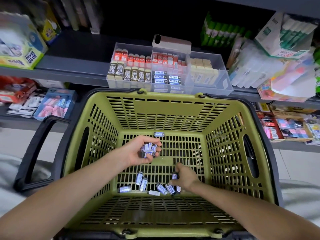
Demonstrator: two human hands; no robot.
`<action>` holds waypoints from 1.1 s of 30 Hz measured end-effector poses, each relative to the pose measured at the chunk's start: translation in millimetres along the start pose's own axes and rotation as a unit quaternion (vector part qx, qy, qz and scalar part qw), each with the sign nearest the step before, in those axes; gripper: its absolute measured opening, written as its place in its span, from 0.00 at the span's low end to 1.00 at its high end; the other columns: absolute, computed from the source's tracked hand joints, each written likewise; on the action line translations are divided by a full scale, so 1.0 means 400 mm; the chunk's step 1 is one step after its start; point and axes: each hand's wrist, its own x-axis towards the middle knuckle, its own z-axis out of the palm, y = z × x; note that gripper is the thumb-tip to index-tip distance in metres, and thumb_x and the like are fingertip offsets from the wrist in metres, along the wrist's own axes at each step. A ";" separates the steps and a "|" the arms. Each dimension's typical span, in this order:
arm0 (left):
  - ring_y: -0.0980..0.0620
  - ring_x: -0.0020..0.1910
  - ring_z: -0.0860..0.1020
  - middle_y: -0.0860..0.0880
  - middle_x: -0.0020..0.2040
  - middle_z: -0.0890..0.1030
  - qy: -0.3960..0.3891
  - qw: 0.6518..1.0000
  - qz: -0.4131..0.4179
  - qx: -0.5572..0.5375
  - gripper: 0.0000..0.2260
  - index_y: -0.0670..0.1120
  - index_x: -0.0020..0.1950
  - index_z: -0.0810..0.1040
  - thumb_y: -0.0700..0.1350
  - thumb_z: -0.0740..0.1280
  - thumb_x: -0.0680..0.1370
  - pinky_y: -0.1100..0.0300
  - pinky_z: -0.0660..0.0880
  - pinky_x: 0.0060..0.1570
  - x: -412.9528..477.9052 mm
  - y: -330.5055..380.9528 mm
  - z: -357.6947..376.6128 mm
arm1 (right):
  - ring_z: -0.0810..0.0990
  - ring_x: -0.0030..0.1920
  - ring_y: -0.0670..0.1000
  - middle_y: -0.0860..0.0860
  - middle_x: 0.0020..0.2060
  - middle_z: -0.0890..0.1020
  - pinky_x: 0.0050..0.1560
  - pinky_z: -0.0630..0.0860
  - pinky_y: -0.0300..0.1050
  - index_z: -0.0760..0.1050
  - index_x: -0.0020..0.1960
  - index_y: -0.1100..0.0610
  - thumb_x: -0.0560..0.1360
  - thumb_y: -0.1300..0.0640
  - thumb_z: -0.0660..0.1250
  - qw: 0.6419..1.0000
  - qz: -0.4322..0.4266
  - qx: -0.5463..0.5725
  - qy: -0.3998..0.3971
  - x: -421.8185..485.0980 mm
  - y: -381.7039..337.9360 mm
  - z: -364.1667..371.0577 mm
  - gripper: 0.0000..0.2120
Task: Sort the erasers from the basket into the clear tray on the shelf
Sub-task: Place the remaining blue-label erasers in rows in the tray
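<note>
A grey shelf (72,66), backed by darkness, is stocked with a glue box (22,49) and green glue sticks (223,32); a lower shelf (294,145) is filled with packets (55,106), and pale floor tiles (10,144) are seen below.

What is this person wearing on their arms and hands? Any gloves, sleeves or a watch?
Nothing that shows. The left hand and right hand are ungloved, and no rings are visible. The left forearm and right forearm are uncovered to the picture's edge, with no sleeve cuff, watch or bracelet at either wrist.
</note>
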 end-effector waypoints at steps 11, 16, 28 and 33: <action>0.57 0.27 0.71 0.47 0.39 0.74 0.034 0.979 0.028 0.201 0.18 0.42 0.56 0.78 0.50 0.72 0.71 0.69 0.64 0.19 0.005 -0.016 0.023 | 0.79 0.30 0.51 0.56 0.37 0.81 0.34 0.80 0.43 0.66 0.54 0.59 0.71 0.66 0.69 0.938 -0.064 0.337 -0.051 -0.031 -0.099 -0.163 0.17; 0.55 0.28 0.73 0.48 0.36 0.77 -0.063 0.970 0.073 0.221 0.21 0.43 0.51 0.77 0.57 0.71 0.67 0.69 0.64 0.18 -0.051 0.047 0.073 | 0.80 0.31 0.48 0.54 0.34 0.81 0.31 0.79 0.40 0.70 0.54 0.58 0.72 0.64 0.70 0.905 -0.159 0.393 -0.044 -0.114 -0.193 -0.272 0.14; 0.55 0.27 0.73 0.45 0.34 0.77 -0.076 0.947 0.262 0.170 0.14 0.41 0.47 0.79 0.50 0.70 0.68 0.67 0.59 0.19 -0.156 0.168 0.121 | 0.79 0.29 0.48 0.53 0.30 0.80 0.33 0.78 0.37 0.77 0.43 0.62 0.67 0.67 0.73 0.832 -0.193 0.509 0.108 -0.196 -0.250 -0.416 0.07; 0.54 0.30 0.73 0.45 0.34 0.75 -0.096 0.914 0.391 0.046 0.12 0.41 0.46 0.80 0.49 0.71 0.70 0.67 0.62 0.19 -0.192 0.235 0.130 | 0.74 0.28 0.44 0.48 0.28 0.81 0.32 0.73 0.32 0.78 0.37 0.56 0.63 0.60 0.77 0.807 -0.206 0.498 0.243 -0.162 -0.281 -0.542 0.08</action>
